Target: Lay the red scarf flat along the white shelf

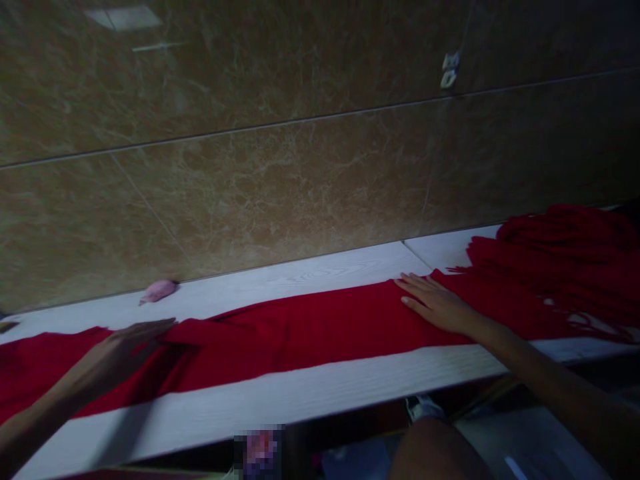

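Observation:
A long strip of red cloth, which looks like a scarf, lies spread along a narrow white wood-grain table. On its right part my right hand rests flat, palm down, with fingers stretched toward the wall. My left hand is over the left part, fingers straight and together, seen edge-on; whether it touches the cloth I cannot tell. Folds run across the cloth just right of that hand. At the far right the red cloth is heaped in a bunched pile, with fringe and a pale pattern near it.
A tan marbled tile wall rises behind the table. A small pink crumpled item sits against it at the left. A white fitting is fixed on the wall. Below the front edge, a knee and dim items show.

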`<action>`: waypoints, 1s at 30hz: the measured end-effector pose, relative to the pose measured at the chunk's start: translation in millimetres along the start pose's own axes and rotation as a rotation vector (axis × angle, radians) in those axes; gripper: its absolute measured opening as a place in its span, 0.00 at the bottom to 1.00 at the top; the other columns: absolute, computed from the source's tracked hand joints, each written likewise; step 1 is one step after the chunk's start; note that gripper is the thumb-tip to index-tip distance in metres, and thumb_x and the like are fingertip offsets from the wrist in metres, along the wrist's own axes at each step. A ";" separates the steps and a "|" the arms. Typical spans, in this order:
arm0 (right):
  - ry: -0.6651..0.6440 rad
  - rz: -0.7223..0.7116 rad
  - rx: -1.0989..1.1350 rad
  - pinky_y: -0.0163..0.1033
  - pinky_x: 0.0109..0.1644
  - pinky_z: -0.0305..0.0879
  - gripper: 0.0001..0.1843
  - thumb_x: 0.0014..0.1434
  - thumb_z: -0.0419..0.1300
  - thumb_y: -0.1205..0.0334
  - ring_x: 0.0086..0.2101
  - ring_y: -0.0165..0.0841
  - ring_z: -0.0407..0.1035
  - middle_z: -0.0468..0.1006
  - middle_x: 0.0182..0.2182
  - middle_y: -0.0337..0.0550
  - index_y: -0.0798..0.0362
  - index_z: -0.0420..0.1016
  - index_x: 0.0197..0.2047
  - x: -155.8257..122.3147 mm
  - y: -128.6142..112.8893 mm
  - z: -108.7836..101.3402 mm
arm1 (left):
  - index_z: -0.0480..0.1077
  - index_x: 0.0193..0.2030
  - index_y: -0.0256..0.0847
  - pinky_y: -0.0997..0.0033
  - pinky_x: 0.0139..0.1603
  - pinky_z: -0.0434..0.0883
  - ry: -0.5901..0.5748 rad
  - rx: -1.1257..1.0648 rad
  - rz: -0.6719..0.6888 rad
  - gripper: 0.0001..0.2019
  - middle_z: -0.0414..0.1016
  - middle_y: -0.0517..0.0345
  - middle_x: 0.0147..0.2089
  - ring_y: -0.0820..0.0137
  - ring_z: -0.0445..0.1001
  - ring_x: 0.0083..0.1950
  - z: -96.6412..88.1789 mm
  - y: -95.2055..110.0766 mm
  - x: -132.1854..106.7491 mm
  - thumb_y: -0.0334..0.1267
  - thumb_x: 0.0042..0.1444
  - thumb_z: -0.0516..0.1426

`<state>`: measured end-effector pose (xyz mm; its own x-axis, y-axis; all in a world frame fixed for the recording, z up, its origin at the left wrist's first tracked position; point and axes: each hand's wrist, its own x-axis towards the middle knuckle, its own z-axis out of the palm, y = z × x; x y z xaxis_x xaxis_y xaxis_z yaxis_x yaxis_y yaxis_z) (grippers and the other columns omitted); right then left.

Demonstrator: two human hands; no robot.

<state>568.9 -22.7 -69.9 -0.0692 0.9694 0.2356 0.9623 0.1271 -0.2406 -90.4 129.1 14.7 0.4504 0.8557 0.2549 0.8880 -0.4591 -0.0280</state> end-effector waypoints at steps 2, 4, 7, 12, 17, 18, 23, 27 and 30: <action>0.009 -0.004 0.013 0.62 0.72 0.49 0.34 0.70 0.43 0.39 0.69 0.49 0.52 0.61 0.71 0.47 0.45 0.63 0.71 0.7 1.8 1.8 | 0.82 0.45 0.54 0.62 0.60 0.74 -0.005 -0.023 0.048 0.25 0.81 0.59 0.55 0.57 0.80 0.54 -4.8 -1.9 -15.8 0.55 0.55 0.47; 0.018 -0.008 0.019 0.62 0.72 0.48 0.34 0.69 0.43 0.39 0.69 0.49 0.52 0.61 0.71 0.46 0.44 0.63 0.71 1.4 3.9 3.8 | 0.83 0.43 0.55 0.58 0.62 0.73 -0.005 -0.020 0.058 0.23 0.82 0.58 0.54 0.55 0.80 0.55 -5.8 -4.7 -31.2 0.55 0.54 0.48; 0.019 -0.008 0.018 0.63 0.72 0.48 0.35 0.69 0.42 0.38 0.70 0.49 0.52 0.60 0.71 0.47 0.46 0.63 0.71 2.2 6.3 6.7 | 0.83 0.42 0.55 0.53 0.61 0.73 -0.035 0.025 0.023 0.22 0.82 0.55 0.53 0.52 0.80 0.54 0.2 -7.8 -48.9 0.52 0.54 0.49; 0.013 0.011 0.033 0.63 0.73 0.46 0.36 0.68 0.43 0.37 0.69 0.49 0.52 0.61 0.71 0.47 0.45 0.64 0.71 2.9 6.3 7.5 | 0.82 0.39 0.49 0.51 0.57 0.75 -0.050 0.071 -0.035 0.22 0.83 0.46 0.48 0.49 0.80 0.52 16.6 -5.8 -58.7 0.51 0.53 0.48; -0.014 0.022 0.019 0.62 0.72 0.48 0.37 0.67 0.43 0.37 0.69 0.48 0.53 0.61 0.70 0.48 0.47 0.65 0.70 3.7 5.2 4.6 | 0.79 0.38 0.50 0.54 0.55 0.75 0.041 0.031 -0.077 0.19 0.83 0.48 0.45 0.51 0.79 0.50 21.1 6.6 -66.2 0.52 0.55 0.49; -0.009 0.019 0.022 0.62 0.72 0.48 0.36 0.67 0.43 0.37 0.69 0.48 0.53 0.61 0.70 0.47 0.47 0.65 0.70 3.7 5.7 4.4 | 0.79 0.38 0.50 0.55 0.54 0.75 0.068 0.018 -0.096 0.19 0.83 0.49 0.45 0.52 0.79 0.49 20.9 11.0 -69.5 0.52 0.55 0.49; 0.016 0.016 0.065 0.58 0.73 0.48 0.38 0.65 0.44 0.37 0.69 0.48 0.53 0.62 0.70 0.50 0.49 0.66 0.69 2.5 17.0 10.4 | 0.75 0.44 0.47 0.59 0.44 0.76 0.197 -0.039 -0.353 0.21 0.78 0.49 0.40 0.56 0.77 0.42 23.2 26.3 -83.5 0.58 0.57 0.50; 0.005 0.018 0.134 0.56 0.74 0.47 0.39 0.62 0.47 0.36 0.69 0.46 0.52 0.62 0.70 0.49 0.46 0.65 0.70 3.5 43.8 30.5 | 0.74 0.41 0.42 0.59 0.48 0.76 0.205 -0.057 -0.510 0.23 0.78 0.46 0.43 0.56 0.78 0.45 25.7 4.4 -86.6 0.59 0.57 0.50; 0.056 0.028 0.166 0.55 0.74 0.48 0.36 0.62 0.49 0.37 0.69 0.46 0.54 0.65 0.68 0.50 0.40 0.65 0.69 4.6 65.9 48.6 | 0.75 0.51 0.39 0.59 0.54 0.75 0.054 -0.007 -0.580 0.26 0.79 0.42 0.52 0.55 0.78 0.53 26.8 -23.0 -91.2 0.56 0.62 0.47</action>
<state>619.2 0.4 -130.4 -0.0233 0.9605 0.2773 0.9067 0.1372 -0.3989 -149.4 68.0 -33.8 -0.1151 0.9544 0.2755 0.9873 0.0794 0.1374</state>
